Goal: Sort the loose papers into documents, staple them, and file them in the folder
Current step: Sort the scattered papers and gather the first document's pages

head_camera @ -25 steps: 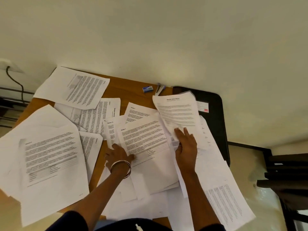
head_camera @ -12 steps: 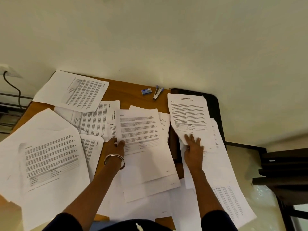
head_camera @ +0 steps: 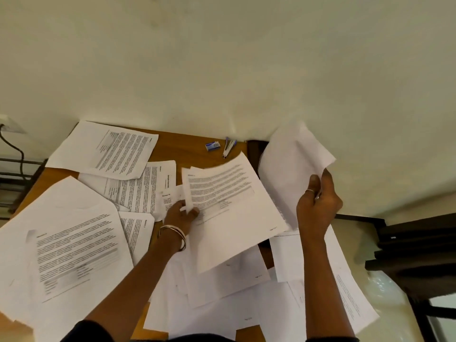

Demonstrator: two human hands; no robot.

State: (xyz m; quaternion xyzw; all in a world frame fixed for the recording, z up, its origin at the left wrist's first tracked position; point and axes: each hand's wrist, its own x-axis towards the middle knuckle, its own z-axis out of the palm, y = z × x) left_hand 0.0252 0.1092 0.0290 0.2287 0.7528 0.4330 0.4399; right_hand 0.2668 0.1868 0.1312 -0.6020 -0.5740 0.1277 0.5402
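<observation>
- Loose white papers cover the wooden desk.
- Left hand pinches a printed sheet (bangles on that wrist).
- Right hand grips a curled blank page, raised.
- Stapler lies beyond; folder hidden.

Both forearms are bare up to dark sleeves pushed high near the elbows. The left wrist carries a few thin metal bangles, silver and gold-toned, stacked together. A slim ring circles one finger of the right hand.
</observation>
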